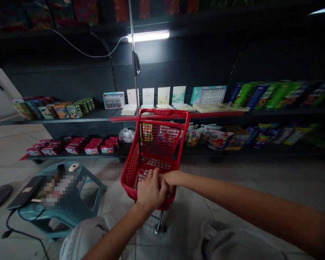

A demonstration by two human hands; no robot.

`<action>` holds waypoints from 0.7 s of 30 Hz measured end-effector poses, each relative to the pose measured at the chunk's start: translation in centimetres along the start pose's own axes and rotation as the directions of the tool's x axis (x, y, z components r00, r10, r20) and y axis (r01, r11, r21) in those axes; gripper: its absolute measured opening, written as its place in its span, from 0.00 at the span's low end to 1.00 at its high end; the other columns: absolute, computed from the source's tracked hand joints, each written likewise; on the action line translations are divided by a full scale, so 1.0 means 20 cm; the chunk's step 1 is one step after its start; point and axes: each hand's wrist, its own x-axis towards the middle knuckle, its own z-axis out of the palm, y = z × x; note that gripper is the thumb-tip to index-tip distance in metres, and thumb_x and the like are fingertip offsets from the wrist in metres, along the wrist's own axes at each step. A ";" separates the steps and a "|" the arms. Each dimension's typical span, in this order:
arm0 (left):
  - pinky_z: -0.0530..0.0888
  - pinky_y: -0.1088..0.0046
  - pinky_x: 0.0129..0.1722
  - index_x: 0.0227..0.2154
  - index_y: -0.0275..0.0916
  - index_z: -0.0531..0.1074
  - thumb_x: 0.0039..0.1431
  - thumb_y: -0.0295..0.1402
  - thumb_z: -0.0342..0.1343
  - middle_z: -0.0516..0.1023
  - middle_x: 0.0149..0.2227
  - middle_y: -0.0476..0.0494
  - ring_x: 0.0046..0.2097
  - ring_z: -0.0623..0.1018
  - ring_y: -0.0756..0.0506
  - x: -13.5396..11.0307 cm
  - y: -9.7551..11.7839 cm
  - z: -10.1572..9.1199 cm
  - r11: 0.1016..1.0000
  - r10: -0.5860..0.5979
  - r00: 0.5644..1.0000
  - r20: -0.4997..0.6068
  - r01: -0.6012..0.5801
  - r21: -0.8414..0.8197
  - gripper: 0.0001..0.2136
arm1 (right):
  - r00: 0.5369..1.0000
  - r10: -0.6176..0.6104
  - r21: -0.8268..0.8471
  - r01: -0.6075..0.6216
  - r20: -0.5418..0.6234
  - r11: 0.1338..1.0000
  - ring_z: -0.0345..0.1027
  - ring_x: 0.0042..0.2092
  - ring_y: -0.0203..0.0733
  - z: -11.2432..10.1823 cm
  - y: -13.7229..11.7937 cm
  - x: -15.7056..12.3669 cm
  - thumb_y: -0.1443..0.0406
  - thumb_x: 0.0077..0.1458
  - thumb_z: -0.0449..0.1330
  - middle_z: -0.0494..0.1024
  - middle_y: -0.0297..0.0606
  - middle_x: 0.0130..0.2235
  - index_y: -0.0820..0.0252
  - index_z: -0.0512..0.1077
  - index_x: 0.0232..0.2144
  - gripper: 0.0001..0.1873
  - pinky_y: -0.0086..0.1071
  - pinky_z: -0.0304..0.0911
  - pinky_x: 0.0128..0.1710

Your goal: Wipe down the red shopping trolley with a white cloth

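A small red plastic shopping cart (154, 144) stands on the tiled floor in front of me, its basket looking empty. My left hand (151, 189) lies closed over the cart's near rim. My right hand (170, 179) meets it from the right, fingers curled on the same rim, partly hidden behind the left hand. My knees in light trousers show at the bottom.
Dark store shelves (97, 115) run across the back with boxes, cards and snack packets. A blue plastic stool (70, 206) at the left carries a laptop, a mouse and cables. A metal pole (134, 54) rises behind the cart under a lit tube lamp.
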 end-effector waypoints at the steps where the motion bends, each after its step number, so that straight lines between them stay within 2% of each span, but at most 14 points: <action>1: 0.71 0.67 0.37 0.58 0.43 0.68 0.70 0.43 0.46 0.81 0.46 0.34 0.39 0.82 0.39 0.00 -0.01 0.01 0.999 -0.023 0.999 0.030 0.022 0.028 0.19 | 1.000 0.006 0.003 -0.006 0.020 1.000 0.67 0.31 0.38 0.00 0.00 -0.01 0.66 0.42 0.71 0.75 0.30 0.23 0.61 0.78 0.24 0.05 0.28 0.64 0.35; 5: 0.70 0.65 0.35 0.50 0.40 0.72 0.71 0.47 0.42 0.82 0.33 0.34 0.34 0.82 0.37 0.03 -0.06 0.01 0.997 -0.020 0.990 0.138 0.009 0.080 0.20 | 0.992 0.110 -0.062 -0.107 0.056 0.992 0.67 0.32 0.38 -0.01 0.02 -0.06 0.70 0.40 0.71 0.79 0.34 0.28 0.65 0.80 0.26 0.07 0.29 0.62 0.35; 8: 0.70 0.63 0.35 0.49 0.38 0.73 0.71 0.47 0.43 0.83 0.34 0.31 0.35 0.82 0.34 0.04 -0.06 0.01 0.997 -0.038 0.990 0.135 0.029 0.073 0.20 | 0.984 0.166 -0.146 -0.156 0.058 0.977 0.67 0.31 0.39 -0.05 0.03 -0.07 0.74 0.40 0.70 0.80 0.37 0.30 0.67 0.82 0.32 0.11 0.30 0.60 0.33; 11: 0.70 0.64 0.35 0.54 0.38 0.72 0.70 0.44 0.45 0.83 0.33 0.32 0.34 0.82 0.35 0.05 -0.07 0.02 0.996 -0.037 0.994 0.104 0.029 0.081 0.20 | 0.977 0.209 -0.241 -0.194 0.040 0.951 0.68 0.30 0.40 -0.09 0.04 -0.07 0.74 0.41 0.68 0.79 0.37 0.27 0.67 0.82 0.31 0.10 0.31 0.59 0.32; 13: 0.70 0.65 0.35 0.53 0.40 0.73 0.69 0.42 0.47 0.83 0.32 0.35 0.33 0.82 0.38 0.05 -0.08 0.03 0.997 -0.012 0.995 0.100 0.005 0.075 0.18 | 0.975 0.221 -0.289 -0.206 0.020 0.935 0.69 0.31 0.40 -0.13 0.05 -0.08 0.75 0.40 0.68 0.80 0.37 0.27 0.67 0.82 0.30 0.10 0.31 0.59 0.32; 16: 0.69 0.68 0.34 0.37 0.43 0.78 0.66 0.38 0.50 0.82 0.29 0.39 0.30 0.80 0.42 0.05 -0.10 0.02 0.994 0.105 0.986 0.129 -0.110 0.029 0.12 | 0.971 0.239 -0.300 -0.235 -0.023 0.925 0.72 0.34 0.42 -0.20 0.11 -0.10 0.74 0.41 0.67 0.82 0.40 0.31 0.66 0.82 0.31 0.10 0.31 0.61 0.35; 18: 0.66 0.69 0.32 0.25 0.43 0.75 0.65 0.37 0.51 0.80 0.26 0.42 0.28 0.78 0.44 0.05 -0.12 0.02 0.979 0.204 0.968 0.147 -0.205 -0.008 0.14 | 0.958 0.280 -0.309 -0.286 -0.065 0.907 0.73 0.35 0.43 -0.27 0.17 -0.13 0.74 0.43 0.66 0.82 0.42 0.31 0.67 0.82 0.30 0.08 0.31 0.62 0.35; 21: 0.62 0.70 0.29 0.19 0.42 0.71 0.64 0.35 0.50 0.76 0.22 0.44 0.25 0.74 0.47 0.03 -0.15 0.01 0.957 0.290 0.948 0.133 -0.289 -0.031 0.17 | 0.917 0.373 -0.273 -0.398 -0.138 0.876 0.73 0.32 0.41 -0.37 0.28 -0.19 0.71 0.45 0.69 0.81 0.43 0.28 0.68 0.80 0.27 0.03 0.31 0.64 0.35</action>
